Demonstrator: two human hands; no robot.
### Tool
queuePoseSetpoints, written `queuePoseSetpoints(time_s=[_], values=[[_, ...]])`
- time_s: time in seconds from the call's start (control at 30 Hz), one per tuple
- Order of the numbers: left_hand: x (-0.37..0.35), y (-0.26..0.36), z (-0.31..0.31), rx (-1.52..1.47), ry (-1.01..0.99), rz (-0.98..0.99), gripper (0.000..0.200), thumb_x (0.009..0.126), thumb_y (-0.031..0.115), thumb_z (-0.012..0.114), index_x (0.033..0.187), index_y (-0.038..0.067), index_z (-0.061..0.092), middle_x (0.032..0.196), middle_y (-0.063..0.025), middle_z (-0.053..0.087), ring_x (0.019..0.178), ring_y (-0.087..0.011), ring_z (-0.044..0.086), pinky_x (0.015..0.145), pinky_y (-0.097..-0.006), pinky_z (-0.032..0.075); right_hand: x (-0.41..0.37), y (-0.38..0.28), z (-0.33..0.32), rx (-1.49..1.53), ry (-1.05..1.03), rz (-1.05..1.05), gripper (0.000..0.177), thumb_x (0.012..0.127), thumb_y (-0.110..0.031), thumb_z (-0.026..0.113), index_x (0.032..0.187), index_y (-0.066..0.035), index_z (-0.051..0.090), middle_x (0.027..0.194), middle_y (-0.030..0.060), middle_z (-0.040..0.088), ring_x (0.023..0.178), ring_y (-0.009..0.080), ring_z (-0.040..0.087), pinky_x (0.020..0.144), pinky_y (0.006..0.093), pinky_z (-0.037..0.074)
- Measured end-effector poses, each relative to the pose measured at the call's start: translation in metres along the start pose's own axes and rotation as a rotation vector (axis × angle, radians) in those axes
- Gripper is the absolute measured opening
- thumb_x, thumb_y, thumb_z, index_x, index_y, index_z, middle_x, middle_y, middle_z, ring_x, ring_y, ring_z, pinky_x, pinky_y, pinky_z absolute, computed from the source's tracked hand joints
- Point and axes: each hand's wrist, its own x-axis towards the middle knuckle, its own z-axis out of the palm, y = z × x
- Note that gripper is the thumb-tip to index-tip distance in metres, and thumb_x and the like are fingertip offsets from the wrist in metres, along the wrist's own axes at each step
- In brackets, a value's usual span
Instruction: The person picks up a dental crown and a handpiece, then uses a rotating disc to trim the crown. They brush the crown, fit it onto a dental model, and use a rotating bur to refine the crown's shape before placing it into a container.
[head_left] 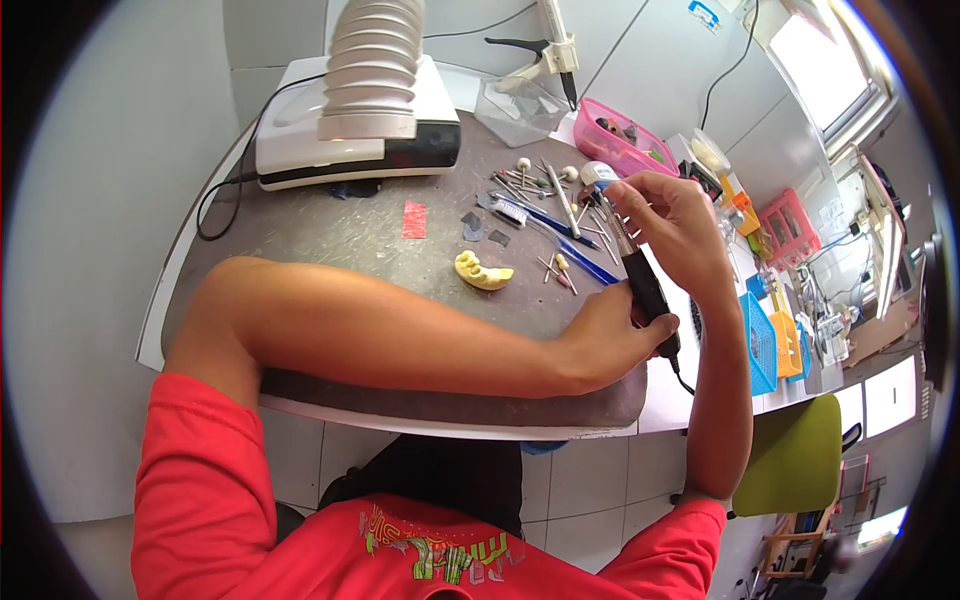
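Head view, down onto handpiece (643, 283)

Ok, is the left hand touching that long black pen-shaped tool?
Touching. The head view shows the left hand wrapped around the long black pen-shaped tool, fingers closed over its lower end.

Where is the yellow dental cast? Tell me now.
In the head view the yellow cast lies on the grey mat, just beyond the left forearm, left of the black handpiece.

Hidden — handpiece (641, 274) tip, behind fingers (632, 190).
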Motion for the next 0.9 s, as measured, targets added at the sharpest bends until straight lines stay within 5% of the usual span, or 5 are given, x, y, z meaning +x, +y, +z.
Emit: queuePoseSetpoints(time_s=[0.1,0.63,0.9], values=[[-0.001,0.004,-0.002,0.002,-0.008,0.000,0.028,0.092,0.021,0.062,0.099,-0.005,0.055,0.088,-0.0115,0.065,0.079,-0.0141,0.063,0.069,-0.0276,0.051,0.011,-0.001,0.005,-0.048,-0.064,0.006,0.028,0.089,-0.027,0.066,0.092,0.000,0.070,0.069,0.0039,0.065,0.060,0.0074,0.055,0.057,0.0259,0.044],[0.000,-0.003,0.000,0.078,0.127,0.049,0.035,0.089,0.029,0.064,0.098,-0.004,0.056,0.085,-0.0137,0.067,0.079,-0.0207,0.067,0.073,-0.0330,0.052,0.020,-0.011,0.020,-0.055,-0.094,0.027,0.026,0.089,-0.026,0.064,0.086,-0.001,0.068,0.060,0.0030,0.061,0.054,0.0067,0.053,0.051,0.0255,0.040],[-0.003,0.004,-0.002,0.121,0.163,0.044,0.036,0.088,0.030,0.065,0.100,-0.003,0.056,0.086,-0.0143,0.067,0.082,-0.0243,0.067,0.076,-0.0363,0.051,0.015,-0.022,0.018,-0.061,-0.056,0.035,0.026,0.093,-0.025,0.061,0.092,0.001,0.068,0.070,0.0070,0.065,0.057,0.0096,0.059,0.057,0.0273,0.047]])
